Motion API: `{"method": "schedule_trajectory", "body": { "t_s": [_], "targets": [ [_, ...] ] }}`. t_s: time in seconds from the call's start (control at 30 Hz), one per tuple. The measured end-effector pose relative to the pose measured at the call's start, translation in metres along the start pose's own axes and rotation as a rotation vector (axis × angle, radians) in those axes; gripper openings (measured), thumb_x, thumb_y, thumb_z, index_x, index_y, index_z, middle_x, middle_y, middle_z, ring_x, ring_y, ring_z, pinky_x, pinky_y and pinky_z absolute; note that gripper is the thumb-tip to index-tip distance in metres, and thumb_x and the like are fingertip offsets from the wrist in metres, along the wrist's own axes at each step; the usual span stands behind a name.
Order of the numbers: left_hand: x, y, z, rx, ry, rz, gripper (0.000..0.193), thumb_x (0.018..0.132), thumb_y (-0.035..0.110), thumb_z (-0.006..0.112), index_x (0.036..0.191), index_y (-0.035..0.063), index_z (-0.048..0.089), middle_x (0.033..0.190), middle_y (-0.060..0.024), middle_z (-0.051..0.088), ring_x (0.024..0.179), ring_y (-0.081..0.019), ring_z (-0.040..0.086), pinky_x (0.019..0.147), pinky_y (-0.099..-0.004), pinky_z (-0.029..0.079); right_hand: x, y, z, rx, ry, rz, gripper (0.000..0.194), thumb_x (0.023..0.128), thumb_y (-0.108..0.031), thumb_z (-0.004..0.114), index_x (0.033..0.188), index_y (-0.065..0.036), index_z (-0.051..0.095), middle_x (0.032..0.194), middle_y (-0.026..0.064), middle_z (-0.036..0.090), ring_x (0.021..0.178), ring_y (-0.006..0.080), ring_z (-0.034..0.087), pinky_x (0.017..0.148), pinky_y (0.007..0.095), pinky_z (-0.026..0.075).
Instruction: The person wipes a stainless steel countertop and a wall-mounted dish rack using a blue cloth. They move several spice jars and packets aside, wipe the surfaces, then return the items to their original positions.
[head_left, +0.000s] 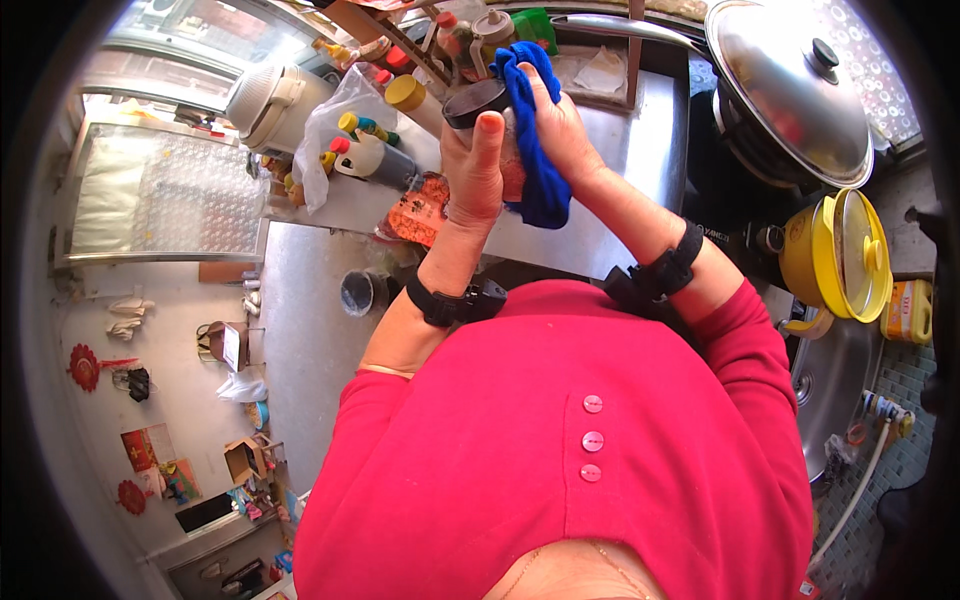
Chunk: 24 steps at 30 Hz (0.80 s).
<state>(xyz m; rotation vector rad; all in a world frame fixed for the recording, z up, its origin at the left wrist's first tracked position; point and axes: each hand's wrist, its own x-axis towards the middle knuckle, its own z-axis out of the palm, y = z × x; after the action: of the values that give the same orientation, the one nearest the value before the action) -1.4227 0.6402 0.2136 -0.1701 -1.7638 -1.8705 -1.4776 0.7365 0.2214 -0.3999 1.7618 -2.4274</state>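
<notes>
Above the metal counter (517, 244), my left hand (474, 176) grips a clear jar (512, 169) with a black lid (474, 102). Reddish contents show through the jar's lower side. My right hand (561, 135) holds a bunched blue cloth (541, 180) against the jar's right side, and part of the cloth hangs below it. Fingers and cloth hide much of the jar. Just left of my left wrist lies an orange-red printed packet (421, 210) on the counter.
Left of the hands stand a dark-liquid jug (375, 161), a yellow-capped container (415, 101) and a plastic bag (330, 142). A lidded wok (787, 90) sits on the stove at right, near a yellow pot (814, 247) and the sink (832, 382). A bin (360, 292) stands on the floor.
</notes>
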Motion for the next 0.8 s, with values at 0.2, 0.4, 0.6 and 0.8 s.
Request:
{"method": "schedule_trajectory", "body": {
  "t_s": [0.2,0.4,0.6,0.8],
  "targets": [
    [-0.003,-0.006,-0.002,-0.266,0.023,-0.116,0.083,0.083,0.069,0.047,0.124,-0.0035,0.047,0.119,-0.0102,0.055,0.105,-0.0191,0.055,0.092,-0.0320,0.045,-0.005,0.008,-0.006,0.059,-0.169,0.227,0.044,0.095,-0.045,0.047,0.105,-0.005,0.061,0.087,0.0044,0.062,0.078,0.0108,0.055,0.070,0.0273,0.045],
    [0.005,-0.025,-0.021,-0.085,0.081,-0.028,0.076,0.083,0.073,0.043,0.100,0.0001,0.058,0.094,-0.0062,0.061,0.084,-0.0183,0.059,0.078,-0.0316,0.048,-0.003,0.030,-0.010,0.676,-0.302,0.457,0.028,0.097,-0.034,0.047,0.109,-0.010,0.054,0.101,0.0015,0.058,0.093,0.0105,0.055,0.080,0.0256,0.046],
    [0.024,-0.034,-0.035,0.109,-0.110,0.154,0.070,0.074,0.053,0.073,0.113,-0.0005,0.050,0.099,-0.0070,0.061,0.091,-0.0157,0.058,0.083,-0.0299,0.046,-0.004,0.041,-0.024,0.861,-0.421,0.694,0.039,0.094,-0.035,0.051,0.121,-0.007,0.054,0.112,0.0102,0.063,0.095,0.0191,0.065,0.085,0.0355,0.053],
    [0.029,-0.048,-0.043,0.077,-0.269,0.136,0.074,0.066,0.047,0.082,0.113,0.0007,0.048,0.096,-0.0070,0.062,0.088,-0.0158,0.060,0.079,-0.0308,0.049,-0.011,0.043,-0.016,0.595,-0.081,0.592,0.034,0.091,-0.032,0.059,0.114,-0.008,0.057,0.100,0.0072,0.066,0.083,0.0168,0.065,0.073,0.0308,0.055]
  ]
}}
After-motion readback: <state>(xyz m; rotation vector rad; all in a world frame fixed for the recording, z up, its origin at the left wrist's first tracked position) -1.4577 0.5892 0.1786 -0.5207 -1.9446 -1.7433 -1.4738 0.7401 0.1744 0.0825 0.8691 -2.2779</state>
